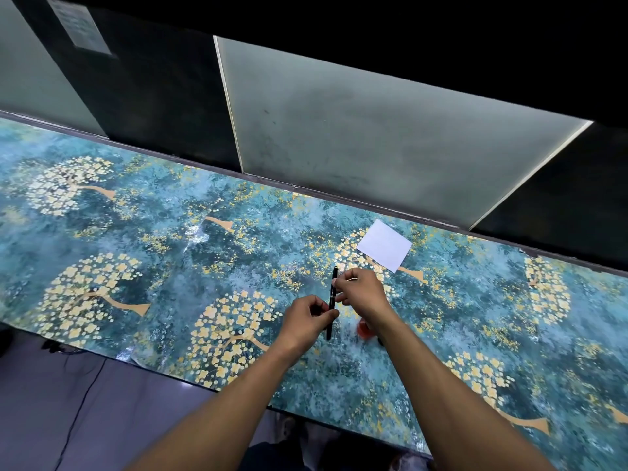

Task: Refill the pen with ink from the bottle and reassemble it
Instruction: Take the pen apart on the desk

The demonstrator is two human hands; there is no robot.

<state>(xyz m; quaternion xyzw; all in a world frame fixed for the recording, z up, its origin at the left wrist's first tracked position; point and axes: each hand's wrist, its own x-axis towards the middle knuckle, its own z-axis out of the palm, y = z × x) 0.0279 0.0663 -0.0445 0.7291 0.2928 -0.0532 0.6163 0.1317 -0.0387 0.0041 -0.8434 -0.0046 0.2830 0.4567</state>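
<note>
1. Left hand (307,316): fingers pinch the lower pen (332,302).
2. Pen: black, near upright, held above the table (136,232).
3. Right hand (360,289): fingers grip its upper part.
4. Paper (384,245): lies beyond the hands.

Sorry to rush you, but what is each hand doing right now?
Left hand: pinching the lower part of the black pen.
Right hand: gripping the upper part of the same pen.
</note>
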